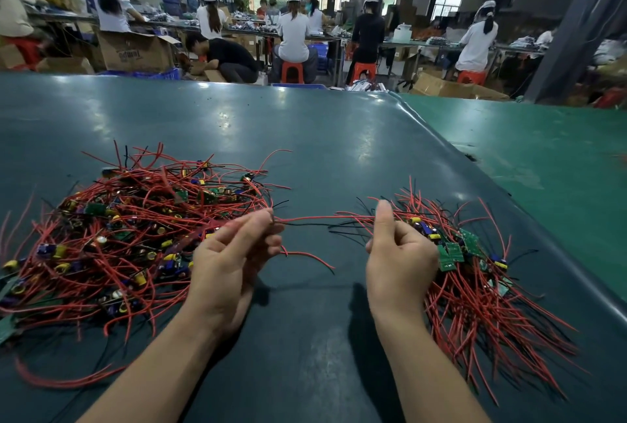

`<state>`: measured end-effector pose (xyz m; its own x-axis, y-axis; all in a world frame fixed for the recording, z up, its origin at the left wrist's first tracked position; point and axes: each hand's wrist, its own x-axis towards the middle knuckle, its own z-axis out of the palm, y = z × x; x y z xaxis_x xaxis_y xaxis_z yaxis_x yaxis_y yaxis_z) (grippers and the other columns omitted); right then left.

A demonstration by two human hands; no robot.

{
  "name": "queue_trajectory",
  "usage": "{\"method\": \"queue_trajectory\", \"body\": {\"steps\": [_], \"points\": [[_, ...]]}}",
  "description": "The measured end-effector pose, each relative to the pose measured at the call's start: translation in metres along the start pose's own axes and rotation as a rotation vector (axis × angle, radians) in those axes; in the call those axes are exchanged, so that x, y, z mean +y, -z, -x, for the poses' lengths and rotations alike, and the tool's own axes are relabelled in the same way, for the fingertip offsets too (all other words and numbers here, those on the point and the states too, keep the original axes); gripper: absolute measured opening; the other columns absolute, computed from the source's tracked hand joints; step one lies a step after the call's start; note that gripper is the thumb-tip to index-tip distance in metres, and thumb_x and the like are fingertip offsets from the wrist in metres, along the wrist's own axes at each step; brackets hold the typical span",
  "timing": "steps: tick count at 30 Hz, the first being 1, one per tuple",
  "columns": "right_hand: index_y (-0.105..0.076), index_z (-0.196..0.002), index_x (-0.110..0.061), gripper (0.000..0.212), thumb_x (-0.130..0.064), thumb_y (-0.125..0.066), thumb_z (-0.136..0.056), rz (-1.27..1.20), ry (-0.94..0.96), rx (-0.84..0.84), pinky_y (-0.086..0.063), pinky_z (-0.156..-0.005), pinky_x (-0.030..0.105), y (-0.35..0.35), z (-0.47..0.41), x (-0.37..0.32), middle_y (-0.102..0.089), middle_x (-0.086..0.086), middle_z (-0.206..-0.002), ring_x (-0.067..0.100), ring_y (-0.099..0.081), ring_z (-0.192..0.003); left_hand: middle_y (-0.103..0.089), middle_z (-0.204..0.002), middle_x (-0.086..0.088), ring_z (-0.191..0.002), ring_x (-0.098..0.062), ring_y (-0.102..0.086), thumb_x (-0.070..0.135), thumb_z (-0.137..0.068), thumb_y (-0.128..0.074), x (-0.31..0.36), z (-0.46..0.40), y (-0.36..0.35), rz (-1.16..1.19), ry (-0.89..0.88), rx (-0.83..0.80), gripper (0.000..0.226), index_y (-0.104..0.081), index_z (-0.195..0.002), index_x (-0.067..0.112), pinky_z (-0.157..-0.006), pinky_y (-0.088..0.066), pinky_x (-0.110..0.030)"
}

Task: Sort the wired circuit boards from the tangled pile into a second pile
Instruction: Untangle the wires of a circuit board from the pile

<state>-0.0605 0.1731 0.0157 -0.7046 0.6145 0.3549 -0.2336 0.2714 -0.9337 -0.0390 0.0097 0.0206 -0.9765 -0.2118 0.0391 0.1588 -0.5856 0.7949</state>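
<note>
A big tangled pile point(129, 229) of small green circuit boards with red and black wires covers the left of the dark green table point(305, 151). A smaller, more orderly second pile point(475, 270) lies at the right. My left hand point(234, 253) pinches wire ends at the tangled pile's right edge. My right hand point(397, 253) grips a bunch of wires at the second pile's left edge, thumb up. A red wire and a black wire point(322, 221) stretch taut between the two hands.
A lighter green table point(543, 151) adjoins at the right along a raised seam. Beyond the far edge, several workers sit on orange stools at long benches, with cardboard boxes on the floor.
</note>
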Motion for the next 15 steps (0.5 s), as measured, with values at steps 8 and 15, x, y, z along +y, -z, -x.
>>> {"method": "queue_trajectory", "body": {"steps": [8, 15], "points": [[-0.057, -0.046, -0.015, 0.056, -0.035, -0.057, -0.098, -0.194, -0.082, 0.005, -0.035, -0.05, 0.018, -0.005, 0.002, -0.001, -0.043, -0.01, -0.038, 0.005, -0.036, -0.041, -0.068, -0.07, -0.003, -0.062, -0.012, -0.065, 0.046, -0.074, -0.06, 0.005, -0.009, 0.0, 0.092, 0.013, 0.031, 0.041, -0.06, -0.086, 0.006, -0.057, -0.054, -0.021], [-0.08, -0.082, -0.019, 0.048, -0.062, -0.064, -0.071, -0.398, -0.371, -0.725, -0.023, -0.04, 0.017, -0.008, 0.016, -0.01, -0.044, -0.006, -0.053, 0.006, -0.032, -0.043, -0.055, -0.053, -0.006, -0.037, -0.012, -0.047, 0.045, -0.074, -0.06, 0.003, 0.001, -0.004, -0.104, 0.138, -0.112, 0.036, -0.066, -0.066, 0.01, -0.037, -0.04, -0.018]]}}
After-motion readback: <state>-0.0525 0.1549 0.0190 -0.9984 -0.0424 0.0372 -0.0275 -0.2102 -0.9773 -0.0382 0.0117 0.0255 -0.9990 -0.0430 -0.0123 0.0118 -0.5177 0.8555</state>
